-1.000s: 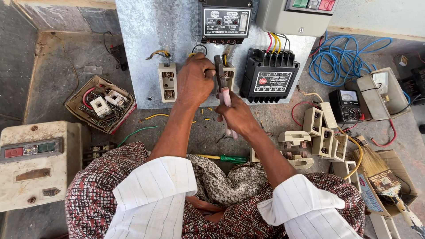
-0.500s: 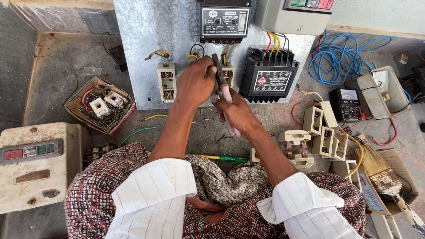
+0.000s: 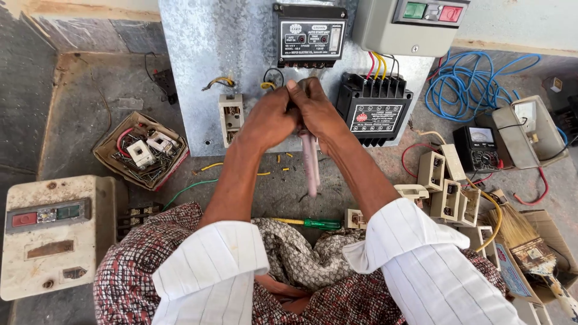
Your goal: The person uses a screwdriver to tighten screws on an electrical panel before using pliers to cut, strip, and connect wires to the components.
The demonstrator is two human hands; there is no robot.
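Both of your hands have come together and risen toward the panel since a moment ago, when the right hand sat lower and apart from the left.

From the head camera, your left hand [image 3: 270,117] and right hand [image 3: 316,111] meet over the pair of pink-handled pliers [image 3: 310,164], just below the black rectangular relay unit [image 3: 309,36] on the galvanised metal mounting panel [image 3: 198,54]. Your right grip is closed around the tool near its head; your left grip is curled against it, though I cannot tell what its fingertips pinch. The pliers look rigid and fairly light, and the sleeved handles hanging below your hands give the surest hold. Your forearms converge, wrists bent slightly inward. A green-handled screwdriver [image 3: 307,223] lies near your lap.
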